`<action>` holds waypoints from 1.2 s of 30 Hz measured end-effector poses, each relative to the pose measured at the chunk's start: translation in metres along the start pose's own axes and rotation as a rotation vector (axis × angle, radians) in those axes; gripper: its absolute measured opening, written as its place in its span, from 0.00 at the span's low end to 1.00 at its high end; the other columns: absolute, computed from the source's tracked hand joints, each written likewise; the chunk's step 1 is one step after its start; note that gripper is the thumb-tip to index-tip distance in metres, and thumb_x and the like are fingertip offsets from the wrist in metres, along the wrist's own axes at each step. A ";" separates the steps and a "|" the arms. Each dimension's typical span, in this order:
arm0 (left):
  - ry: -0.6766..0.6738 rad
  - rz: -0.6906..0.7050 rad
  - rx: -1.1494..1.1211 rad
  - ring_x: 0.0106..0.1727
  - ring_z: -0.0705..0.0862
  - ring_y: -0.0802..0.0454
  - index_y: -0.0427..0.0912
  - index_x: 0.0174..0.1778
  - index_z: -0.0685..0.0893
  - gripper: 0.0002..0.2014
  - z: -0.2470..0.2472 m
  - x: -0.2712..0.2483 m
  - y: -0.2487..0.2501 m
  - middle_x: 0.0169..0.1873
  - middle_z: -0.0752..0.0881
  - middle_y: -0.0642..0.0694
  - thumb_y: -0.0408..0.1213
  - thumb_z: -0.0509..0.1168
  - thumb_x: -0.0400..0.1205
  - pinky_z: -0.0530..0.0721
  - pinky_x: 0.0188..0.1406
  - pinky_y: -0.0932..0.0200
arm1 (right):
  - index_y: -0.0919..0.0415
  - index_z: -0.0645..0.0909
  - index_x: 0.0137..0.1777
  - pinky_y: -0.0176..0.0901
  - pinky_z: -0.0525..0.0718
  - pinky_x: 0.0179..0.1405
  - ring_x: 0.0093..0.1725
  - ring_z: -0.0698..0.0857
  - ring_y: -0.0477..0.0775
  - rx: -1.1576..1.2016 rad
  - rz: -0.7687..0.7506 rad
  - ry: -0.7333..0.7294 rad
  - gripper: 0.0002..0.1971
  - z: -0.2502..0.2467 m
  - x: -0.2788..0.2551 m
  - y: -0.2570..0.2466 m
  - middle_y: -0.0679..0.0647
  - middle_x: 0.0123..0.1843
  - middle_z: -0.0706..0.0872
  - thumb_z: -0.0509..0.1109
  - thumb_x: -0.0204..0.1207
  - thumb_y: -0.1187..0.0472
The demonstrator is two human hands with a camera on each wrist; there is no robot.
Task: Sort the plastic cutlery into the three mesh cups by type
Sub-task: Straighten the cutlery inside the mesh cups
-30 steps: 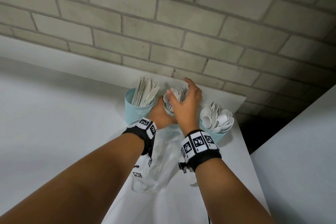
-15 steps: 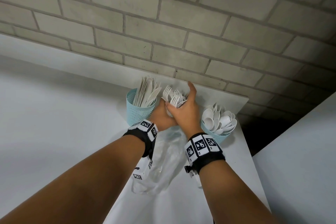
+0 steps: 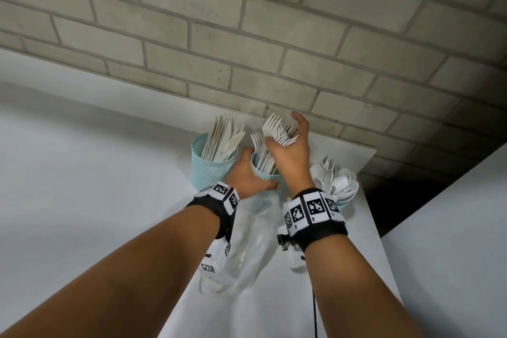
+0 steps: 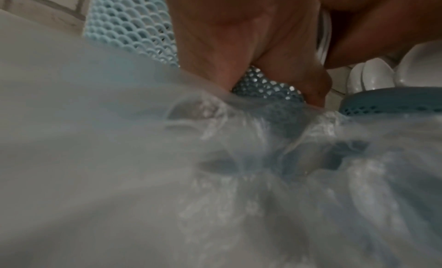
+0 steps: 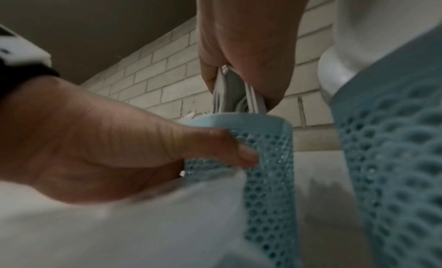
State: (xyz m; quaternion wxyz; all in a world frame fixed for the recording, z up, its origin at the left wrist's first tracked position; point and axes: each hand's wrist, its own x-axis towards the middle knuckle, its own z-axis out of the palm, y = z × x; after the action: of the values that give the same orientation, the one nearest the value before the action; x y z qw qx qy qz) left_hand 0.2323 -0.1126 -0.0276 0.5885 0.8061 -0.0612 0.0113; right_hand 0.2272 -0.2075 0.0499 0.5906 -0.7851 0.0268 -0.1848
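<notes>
Fingers of the right hand (image 3: 290, 148) curl round a bundle of white plastic forks (image 3: 277, 132), tines up, held over the middle mesh cup (image 3: 267, 174) with the handles reaching into it. Left hand (image 3: 247, 175) grips that cup, thumb (image 5: 215, 149) pressed to its mesh wall. 3 pale-blue cups stand in a row near the brick wall (image 3: 247, 35): left cup (image 3: 211, 167) holding knives (image 3: 223, 140), right cup (image 5: 394, 158) holding spoons (image 3: 334, 178). Clear plastic bag (image 3: 247, 241) lies on the white table (image 3: 82, 173), just before the cups.
</notes>
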 end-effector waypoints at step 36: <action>-0.024 0.027 -0.085 0.60 0.78 0.54 0.42 0.72 0.61 0.48 0.000 0.002 -0.005 0.58 0.76 0.54 0.34 0.83 0.60 0.77 0.63 0.58 | 0.52 0.53 0.83 0.54 0.62 0.78 0.80 0.61 0.64 -0.748 -0.119 -0.485 0.28 -0.023 0.012 -0.019 0.59 0.82 0.62 0.54 0.85 0.47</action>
State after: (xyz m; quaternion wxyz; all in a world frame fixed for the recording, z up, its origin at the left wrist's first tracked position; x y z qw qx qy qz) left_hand 0.2346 -0.1117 -0.0320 0.6212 0.7795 -0.0797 0.0069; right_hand 0.2278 -0.2257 0.0762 0.2435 -0.9654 -0.0927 -0.0067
